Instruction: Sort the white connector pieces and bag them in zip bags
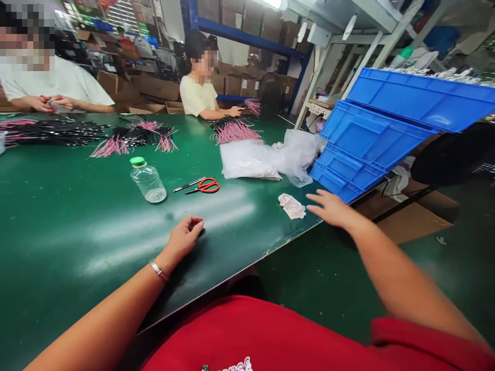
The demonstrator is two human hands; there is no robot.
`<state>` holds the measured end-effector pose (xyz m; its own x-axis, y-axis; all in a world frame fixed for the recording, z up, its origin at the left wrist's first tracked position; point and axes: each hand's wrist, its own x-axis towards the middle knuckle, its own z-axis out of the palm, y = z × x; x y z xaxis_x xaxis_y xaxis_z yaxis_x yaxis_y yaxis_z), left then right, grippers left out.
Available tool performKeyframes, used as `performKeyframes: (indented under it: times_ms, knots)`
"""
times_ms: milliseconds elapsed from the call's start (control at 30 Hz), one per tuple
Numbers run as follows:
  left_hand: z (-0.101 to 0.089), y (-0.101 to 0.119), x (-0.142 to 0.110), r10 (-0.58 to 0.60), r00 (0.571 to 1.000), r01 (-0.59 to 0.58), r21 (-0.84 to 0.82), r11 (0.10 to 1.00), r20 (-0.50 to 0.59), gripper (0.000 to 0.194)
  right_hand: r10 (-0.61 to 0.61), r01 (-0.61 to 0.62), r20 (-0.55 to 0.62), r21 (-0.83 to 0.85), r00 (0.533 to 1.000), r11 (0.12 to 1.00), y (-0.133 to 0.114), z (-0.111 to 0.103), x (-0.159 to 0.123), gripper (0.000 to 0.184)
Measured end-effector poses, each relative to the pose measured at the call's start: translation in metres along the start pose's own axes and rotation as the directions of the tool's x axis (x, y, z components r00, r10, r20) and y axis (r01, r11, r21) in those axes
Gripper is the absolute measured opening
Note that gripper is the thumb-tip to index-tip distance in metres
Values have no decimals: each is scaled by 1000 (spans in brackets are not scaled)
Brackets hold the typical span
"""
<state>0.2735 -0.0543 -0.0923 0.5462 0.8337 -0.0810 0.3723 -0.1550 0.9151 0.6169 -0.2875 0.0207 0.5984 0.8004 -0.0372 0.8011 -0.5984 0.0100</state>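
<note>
Grip open with fingers spread, the right hand (328,207) reaches over the near edge of a green worktop (96,221), just beside a crumpled white wad (292,206); a narrow gap separates the wad from the fingertips. The left hand (184,238) rests on the worktop with its grip loosely curled, and whether anything lies inside it cannot be told. A silver bracelet (157,268) circles the left wrist.

Beyond the left hand lie orange-handled scissors (209,185) and, just beside them, a slender metal tool (189,184). To their left stands a clear bottle (149,181) with a green cap. Clear plastic bags (249,159) lie beyond the wad, near tilted blue bins (381,131) at the right end of the worktop, the top bin filled with white pieces.

Across the worktop, a person in a pale yellow shirt (197,97) handles pink-ended wires beside a pink-and-black wire bundle (236,130). At far left, a person in a white shirt (65,80) holds a red-handled tool (48,102) behind more black and pink wires (58,133).
</note>
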Motion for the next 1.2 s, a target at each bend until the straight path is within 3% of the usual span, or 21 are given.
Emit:
performKeyframes:
  times_ms: [67,133,200,267,367,433,500,567,700,767,867,1000,1100,1200]
  knots:
    - [-2,1,-8,37,998,-40,56,998,55,54,-58,59,99,-11,993,998,-26,38,9,52]
    - [-10,1,-13,92,995,-96,116,989,40,59,-109,112,114,-23,988,993,-45,69,22,51]
    - [-26,-3,-12,128,989,-113,187,976,-68,65,-120,124,107,-31,987,992,-50,89,40,47]
    - [-48,-9,0,103,966,-44,240,970,-236,74,-94,96,73,-21,993,995,-42,99,61,45]
    - [-81,-20,30,29,886,90,232,969,-463,89,-2,4,-52,28,999,1000,-19,103,91,42]
    - [-96,-26,54,-2,858,122,200,972,-513,99,71,-60,-216,58,974,996,-10,103,104,36]
    - [-102,-30,76,-31,849,132,155,979,-527,106,99,-67,-381,97,919,993,-13,102,109,31]
    - [-102,-31,94,-48,838,129,112,985,-544,109,39,23,-442,134,896,991,-29,102,102,31]
    - [-97,-32,118,-50,841,120,96,988,-538,96,-249,313,-302,186,920,931,-70,110,59,39]
    - [-98,-32,126,-62,843,140,106,985,-534,84,-319,369,-238,213,918,905,-85,119,30,43]
    - [-102,-25,140,-62,823,159,124,979,-564,79,-290,349,-265,210,919,913,-99,133,-7,45]
    - [-99,4,172,6,802,131,185,974,-597,78,-179,277,-372,228,911,934,-109,137,-23,38]
    - [-81,32,200,43,827,102,225,969,-561,78,-160,269,-373,262,914,927,-112,131,-22,35]
    - [-52,46,216,57,867,82,254,964,-496,78,-136,247,-349,296,927,923,-113,126,-22,35]
